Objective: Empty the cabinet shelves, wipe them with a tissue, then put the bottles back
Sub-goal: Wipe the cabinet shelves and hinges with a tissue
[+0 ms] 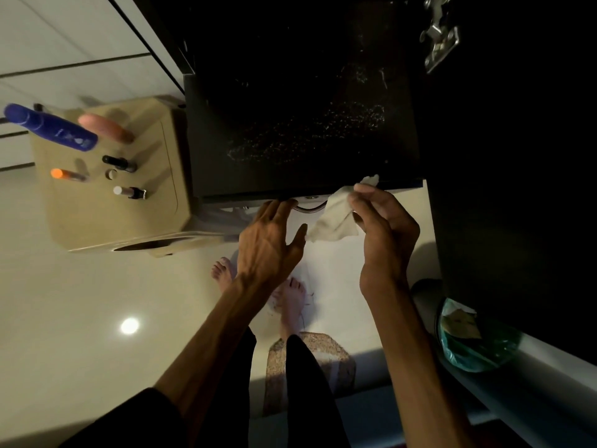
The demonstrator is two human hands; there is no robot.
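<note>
Far left of both hands, on a beige table [97, 218]: blue bottle [51, 127], pink bottle [106, 128], a dark small bottle [119, 163], an orange-capped bottle [66, 174], a white-capped bottle [130, 191] and one small round item I cannot identify. All stand apart from one another.

Left hand [271, 240] — released, fingers spread, fingertips at the underside of the front edge of the dark cabinet shelf [307, 124]. It grasps nothing.

Shelf surface above both hands is bare of bottles and shows pale dusty specks across its middle.

Tissue [336, 218] hangs just right of the left hand, its upper corner touching the shelf's front edge.

Right hand [384, 234] — pinching the tissue between thumb and fingertips, just below the shelf edge.

Right of the right hand, lower down: a bin with a green liner [478, 344].
</note>
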